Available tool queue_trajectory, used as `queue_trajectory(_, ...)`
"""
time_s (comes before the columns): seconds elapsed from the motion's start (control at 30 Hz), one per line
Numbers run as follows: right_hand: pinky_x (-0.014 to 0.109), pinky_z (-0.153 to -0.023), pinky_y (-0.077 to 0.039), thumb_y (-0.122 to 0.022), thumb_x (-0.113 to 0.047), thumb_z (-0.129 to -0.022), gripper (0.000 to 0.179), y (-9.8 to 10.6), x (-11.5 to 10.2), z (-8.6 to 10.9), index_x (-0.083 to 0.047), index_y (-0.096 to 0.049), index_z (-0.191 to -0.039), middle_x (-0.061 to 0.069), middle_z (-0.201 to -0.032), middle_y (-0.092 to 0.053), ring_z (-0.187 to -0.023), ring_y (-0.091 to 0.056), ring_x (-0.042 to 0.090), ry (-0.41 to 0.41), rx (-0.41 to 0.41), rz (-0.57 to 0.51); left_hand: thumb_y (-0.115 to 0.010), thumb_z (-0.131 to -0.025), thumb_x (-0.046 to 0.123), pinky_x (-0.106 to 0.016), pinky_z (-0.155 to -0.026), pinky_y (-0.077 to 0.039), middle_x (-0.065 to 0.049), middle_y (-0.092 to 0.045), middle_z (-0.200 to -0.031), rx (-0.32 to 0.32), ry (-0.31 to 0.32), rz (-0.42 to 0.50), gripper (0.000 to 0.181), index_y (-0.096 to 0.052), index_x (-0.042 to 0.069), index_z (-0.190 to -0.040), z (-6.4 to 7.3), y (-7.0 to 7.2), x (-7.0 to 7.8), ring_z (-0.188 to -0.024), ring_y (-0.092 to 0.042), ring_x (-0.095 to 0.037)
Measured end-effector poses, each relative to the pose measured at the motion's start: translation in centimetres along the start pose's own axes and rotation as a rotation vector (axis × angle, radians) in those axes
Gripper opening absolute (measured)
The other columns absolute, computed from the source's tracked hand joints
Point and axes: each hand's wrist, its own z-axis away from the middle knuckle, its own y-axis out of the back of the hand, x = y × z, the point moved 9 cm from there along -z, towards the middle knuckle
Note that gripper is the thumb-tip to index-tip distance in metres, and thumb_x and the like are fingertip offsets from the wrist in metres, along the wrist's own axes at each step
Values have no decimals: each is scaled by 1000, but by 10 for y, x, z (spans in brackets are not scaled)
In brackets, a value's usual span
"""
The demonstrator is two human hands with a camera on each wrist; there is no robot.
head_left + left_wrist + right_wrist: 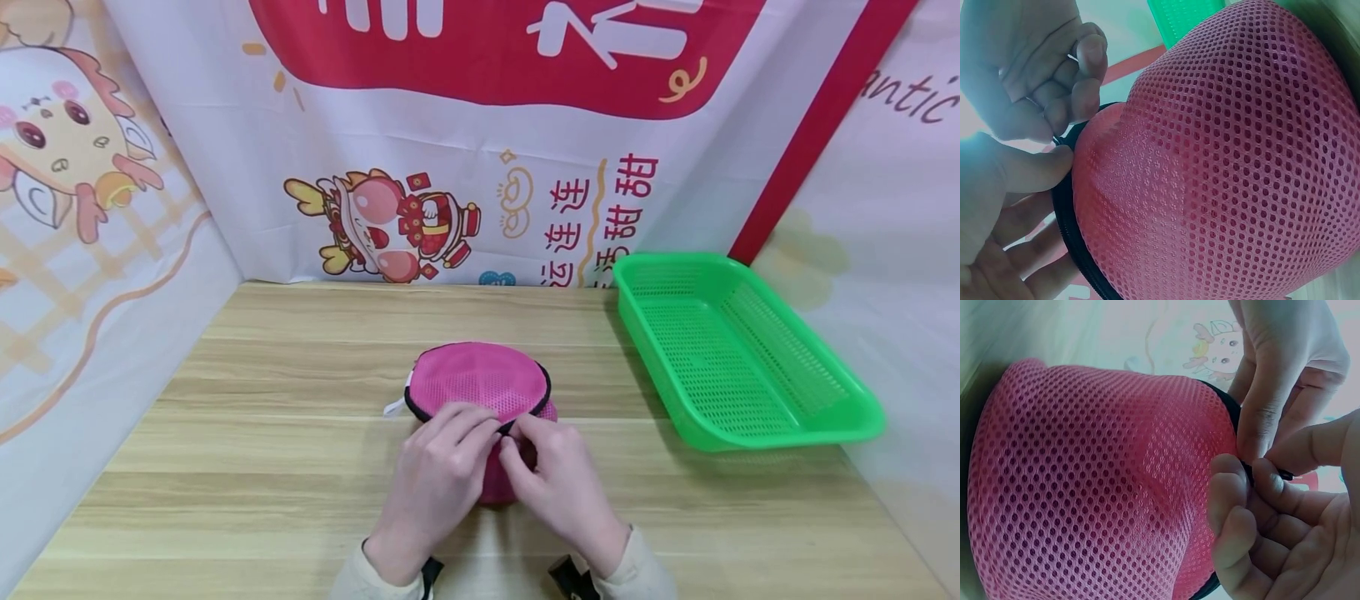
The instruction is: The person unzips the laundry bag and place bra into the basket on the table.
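Pinching black rim [1067,215] of pink mesh bag [480,377], left grip [441,458] and right grip [558,468] together

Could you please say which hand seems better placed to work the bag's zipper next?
Probably the right grip: it pinches a dark piece, perhaps the zipper pull; the left grip holds the pink bag by its rim.

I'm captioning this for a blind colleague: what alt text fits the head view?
A person's left hand and right hand pinch the black edging of a round pink mesh bag on a pale wood-grain table. A rectangular green perforated plastic basket stands at right; a printed white cloth hangs behind.
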Motion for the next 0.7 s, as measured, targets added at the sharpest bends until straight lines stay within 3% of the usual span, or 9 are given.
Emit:
queue_trajectory(0.23, 15, -41, -30, -64, -1, -79, 33, -3, 2, 1, -21, -43, -63, -10, -56, -38, -50, -32, -1, -10, -16, 63, -74, -80, -2, -32, -79, -56, -6, -70, -94, 3, -21, -16, 16, -76, 3, -95, 1, 0, 2, -90, -65, -21)
queue_trajectory(0.7, 15, -39, -26, -61, -3, -76, 35, 0, 2, -1, -23, -39, -59, -16, -55, -31, -49, -30, -1, 2, 20, 151, -73, -81, -2, -31, -83, -55, -6, -71, -96, -45, -4, -2, 16, -77, 3, -96, 1, -2, 1, -93, -65, -20)
